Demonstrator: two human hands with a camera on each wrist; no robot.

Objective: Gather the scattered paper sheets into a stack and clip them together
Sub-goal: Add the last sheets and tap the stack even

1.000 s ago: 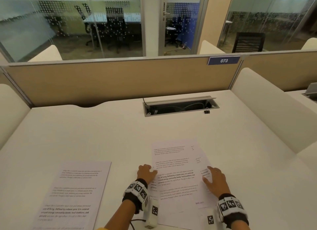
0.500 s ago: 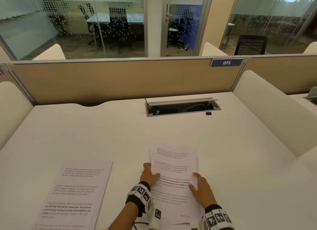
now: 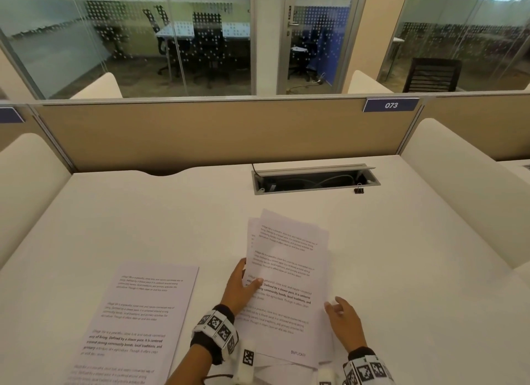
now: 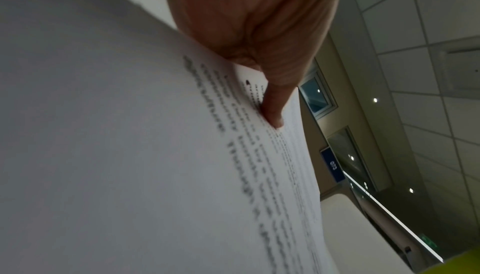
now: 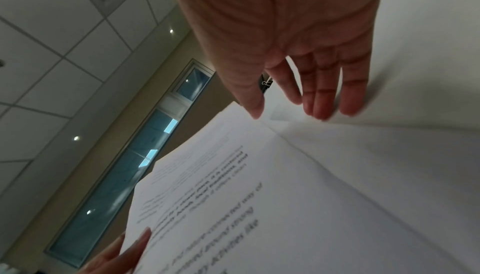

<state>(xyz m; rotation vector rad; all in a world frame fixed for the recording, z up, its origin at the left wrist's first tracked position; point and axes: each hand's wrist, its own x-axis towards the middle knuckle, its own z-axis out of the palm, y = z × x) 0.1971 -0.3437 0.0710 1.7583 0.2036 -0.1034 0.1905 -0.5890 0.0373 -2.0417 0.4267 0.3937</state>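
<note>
A stack of printed paper sheets (image 3: pixel 286 287) lies in front of me, its left side raised off the white desk (image 3: pixel 143 218). My left hand (image 3: pixel 247 280) grips the stack's left edge, thumb on top and fingers underneath; the left wrist view shows the thumb (image 4: pixel 272 106) pressed on the printed sheet (image 4: pixel 130 155). My right hand (image 3: pixel 337 307) hovers at the stack's right edge with straight, spread fingers (image 5: pixel 319 94), holding nothing. One more printed sheet (image 3: pixel 134 321) lies flat to the left. A small black binder clip (image 3: pixel 358 190) sits far back on the desk, also in the right wrist view (image 5: pixel 265 83).
An open cable tray (image 3: pixel 315 179) is sunk into the desk just behind the clip. A tan partition (image 3: pixel 215 132) closes the back and padded cream dividers (image 3: pixel 459 195) flank both sides.
My left hand has gone from resting beside the stack to gripping its left edge and lifting it. My right hand has slid off the top sheet to the right edge.
</note>
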